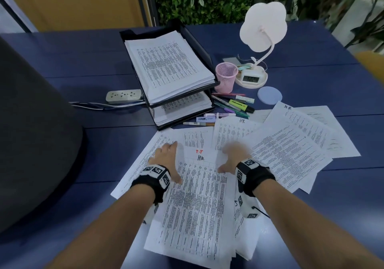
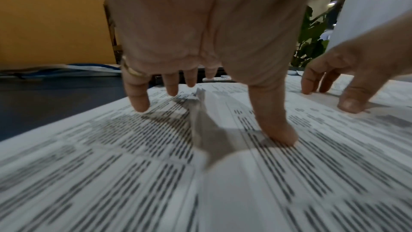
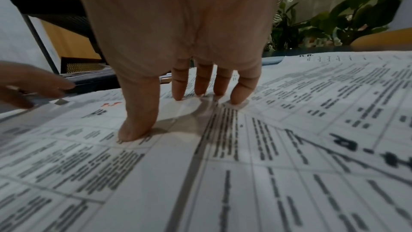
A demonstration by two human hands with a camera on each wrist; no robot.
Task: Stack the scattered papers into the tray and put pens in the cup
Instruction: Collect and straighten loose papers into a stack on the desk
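Both hands down flat on the scattered white printed papers [image 1: 197, 196], left hand [image 1: 166, 160] and right hand [image 1: 233, 160] with fingers spread straight, gripping nothing; top sheet reads "HR" under red "T.T"; far off, two-tier black tray [image 1: 207, 61], one pink mesh cup [image 1: 226, 77], loose pens [image 1: 228, 104] between.

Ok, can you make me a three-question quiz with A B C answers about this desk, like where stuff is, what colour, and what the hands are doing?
1. Where do the pens lie?
A. in the cup
B. on the table beside the tray
C. under the lamp

2. What colour is the mesh cup?
A. pink
B. green
C. black

3. What are the hands doing?
A. holding pens
B. making fists
C. pressing on papers

Answers:
1 B, they lie loose by the tray.
2 A, its mesh is pink.
3 C, the left hand and right hand rest spread fingers on the papers.
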